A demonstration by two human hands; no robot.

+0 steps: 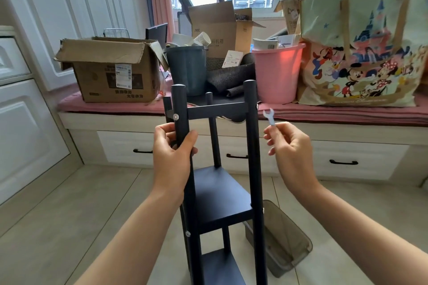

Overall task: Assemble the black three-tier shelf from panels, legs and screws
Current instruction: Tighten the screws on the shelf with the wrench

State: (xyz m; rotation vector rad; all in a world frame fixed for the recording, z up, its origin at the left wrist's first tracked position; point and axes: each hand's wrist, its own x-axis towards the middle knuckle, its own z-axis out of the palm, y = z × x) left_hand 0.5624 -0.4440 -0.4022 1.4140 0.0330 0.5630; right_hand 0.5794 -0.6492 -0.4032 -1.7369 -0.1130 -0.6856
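Black shelf leg [183, 122] gripped by left hand [172, 152]; right hand [289, 146] pinches small wrench [269, 117] upright beside it

Shelf [222, 192] stands on the floor right in front of the window bench [324, 113]; on the bench sit a cardboard box [111, 71] left, two bins [187, 69] middle, tote bag [361, 48] right.

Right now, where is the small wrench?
The wrench is pinched in the right hand, held up just right of the shelf and its front right leg, in front of the window seat.
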